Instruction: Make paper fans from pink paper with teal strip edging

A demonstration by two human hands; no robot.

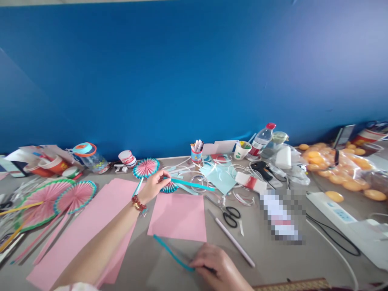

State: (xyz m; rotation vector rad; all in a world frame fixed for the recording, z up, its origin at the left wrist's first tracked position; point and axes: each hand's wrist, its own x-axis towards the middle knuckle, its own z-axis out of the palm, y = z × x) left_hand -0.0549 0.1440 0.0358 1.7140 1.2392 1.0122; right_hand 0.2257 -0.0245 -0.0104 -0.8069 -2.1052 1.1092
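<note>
My left hand [155, 184], with a red bead bracelet on its wrist, reaches out over the table and pinches one end of a long teal paper strip [194, 185] next to a small folded fan [169, 188]. My right hand [216, 266] rests low at the front edge, fingers closed on the end of a second teal strip [171, 252] that runs up to the left. A pink square sheet [178, 216] lies between the two hands.
Long pink sheets [87, 230] and pink pleated fans [54, 200] lie at the left. Scissors [228, 214] and a white stick [233, 240] sit right of the pink square. Cups, a water bottle [262, 139], a power strip [336, 210] and bagged oranges [342, 167] crowd the back and right.
</note>
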